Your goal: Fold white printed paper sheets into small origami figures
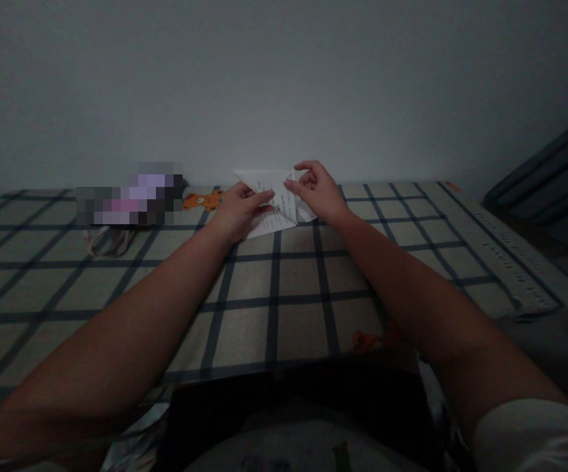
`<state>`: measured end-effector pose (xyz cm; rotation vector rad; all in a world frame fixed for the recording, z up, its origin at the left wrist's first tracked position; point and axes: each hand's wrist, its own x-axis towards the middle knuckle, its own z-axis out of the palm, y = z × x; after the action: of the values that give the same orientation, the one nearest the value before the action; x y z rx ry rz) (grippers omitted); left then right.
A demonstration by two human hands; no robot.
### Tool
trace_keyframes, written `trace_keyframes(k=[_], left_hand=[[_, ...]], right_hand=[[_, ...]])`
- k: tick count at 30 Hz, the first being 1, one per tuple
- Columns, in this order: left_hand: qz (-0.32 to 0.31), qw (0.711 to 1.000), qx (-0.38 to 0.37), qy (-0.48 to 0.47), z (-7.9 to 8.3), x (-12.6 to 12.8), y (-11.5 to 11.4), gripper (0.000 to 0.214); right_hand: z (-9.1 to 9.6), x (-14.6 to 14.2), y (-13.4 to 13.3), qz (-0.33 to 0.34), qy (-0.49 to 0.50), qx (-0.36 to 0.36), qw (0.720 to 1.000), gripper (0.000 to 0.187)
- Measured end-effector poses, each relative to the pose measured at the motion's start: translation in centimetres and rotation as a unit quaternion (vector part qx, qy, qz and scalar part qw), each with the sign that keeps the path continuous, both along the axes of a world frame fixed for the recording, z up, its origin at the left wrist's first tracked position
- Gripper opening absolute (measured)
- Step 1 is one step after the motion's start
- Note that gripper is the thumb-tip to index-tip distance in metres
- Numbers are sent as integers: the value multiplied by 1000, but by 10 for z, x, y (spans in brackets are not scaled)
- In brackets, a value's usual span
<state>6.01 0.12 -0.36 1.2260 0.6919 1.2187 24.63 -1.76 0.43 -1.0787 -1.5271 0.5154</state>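
A white sheet of printed paper (268, 219), folded with slanted creases, is between my two hands near the far side of the table. My left hand (238, 211) grips its left part, thumb lying over the printed face and fingers partly behind it. At the paper's right edge is my right hand (320, 190), its thumb and a finger pinching the fold while the forefinger is raised and curved. Part of the paper's right end is covered by the right hand. Dim light makes the print unreadable.
A checked tablecloth (293, 275) with orange animal figures covers the table. To the left lies a blurred-out purple and pink object (136, 196) with a looped cord (109, 241). A pale wall (284, 85) rises behind; dark folded fabric (553, 183) hangs at the right.
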Motion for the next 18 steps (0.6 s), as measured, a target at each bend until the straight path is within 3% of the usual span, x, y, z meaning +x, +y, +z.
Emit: trace_keyframes(k=[4, 10, 18], left_hand=[[-12, 1000, -1, 9, -1, -2, -1, 35], [-49, 998, -28, 22, -2, -1, -3, 32], [-29, 999, -19, 31, -5, -2, -1, 30]], right_hand=[[-1, 0, 1, 54, 14, -54, 997, 23], [5, -4, -6, 62, 25, -59, 996, 26], [8, -3, -9, 69, 24, -78, 994, 27]])
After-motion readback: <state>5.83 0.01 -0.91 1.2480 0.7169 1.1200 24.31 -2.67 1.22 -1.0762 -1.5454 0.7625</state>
